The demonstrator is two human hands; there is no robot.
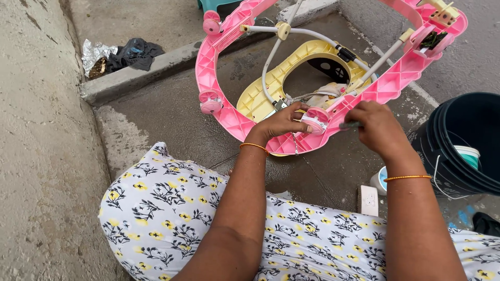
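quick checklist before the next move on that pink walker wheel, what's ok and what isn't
1. Left hand steadies the pink wheel: ok.
2. Right hand has a grip on a small tool near the wheel: ok.
3. Tool tip seated in the wheel: cannot tell, fingers hide it.
4. Pink frame rests upturned on the wet concrete floor: ok.
5. Black bucket stands apart from the right hand: ok.
6. Other wheels attached: ok for those visible.

pink walker frame w/ yellow seat – black bucket
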